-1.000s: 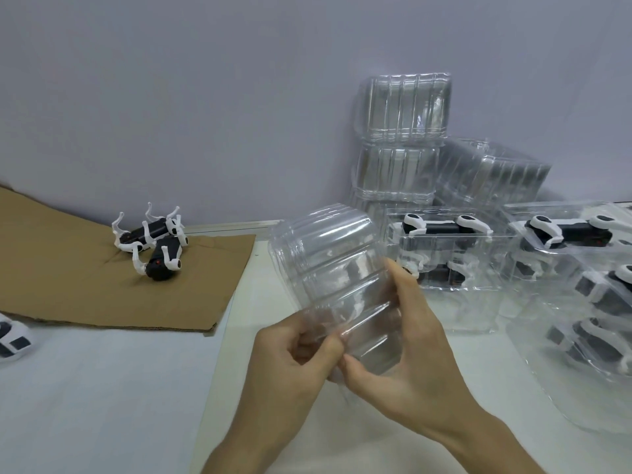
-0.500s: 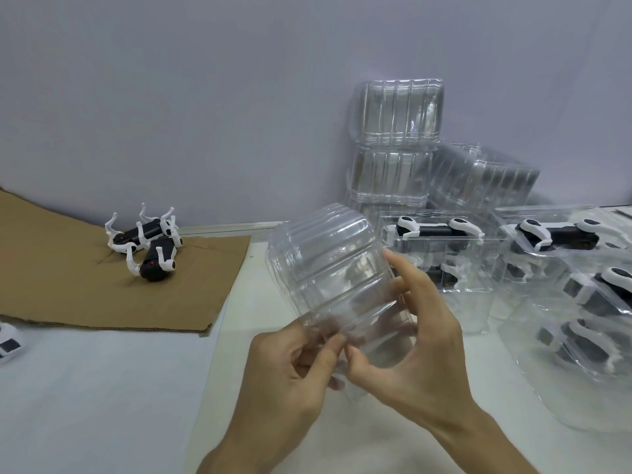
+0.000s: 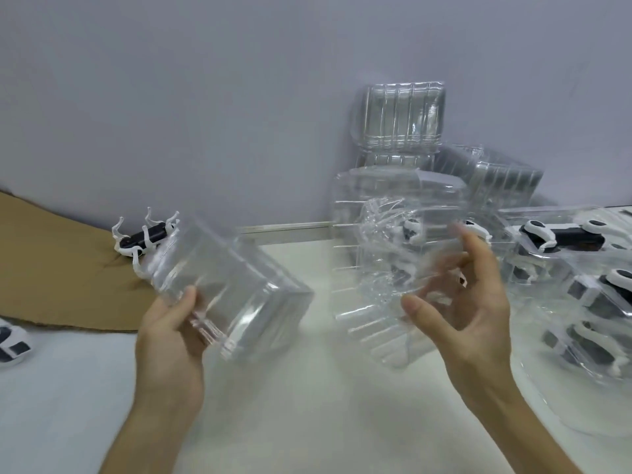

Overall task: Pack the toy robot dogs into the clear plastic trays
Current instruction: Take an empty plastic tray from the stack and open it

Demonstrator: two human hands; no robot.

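Observation:
My left hand (image 3: 171, 340) grips a clear plastic tray (image 3: 232, 289) by its near edge, held low at centre left. My right hand (image 3: 468, 313) holds a second clear tray (image 3: 393, 254), blurred by motion, with thumb and curled fingers at its right edge. The two trays are apart. Loose black-and-white toy robot dogs (image 3: 143, 237) lie on their backs on the brown cardboard (image 3: 61, 271) at the left, partly hidden behind the left tray. Packed trays with dogs (image 3: 561, 237) sit at the right.
A stack of empty clear trays (image 3: 400, 118) leans against the grey wall at the back. More empty trays (image 3: 506, 179) lie beside it. Another toy part (image 3: 10, 343) shows at the left edge. The white table (image 3: 307, 412) runs under both hands.
The nested trays that both hands held together have come apart. My left hand carried one tray to the left, my right hand took the other to the right.

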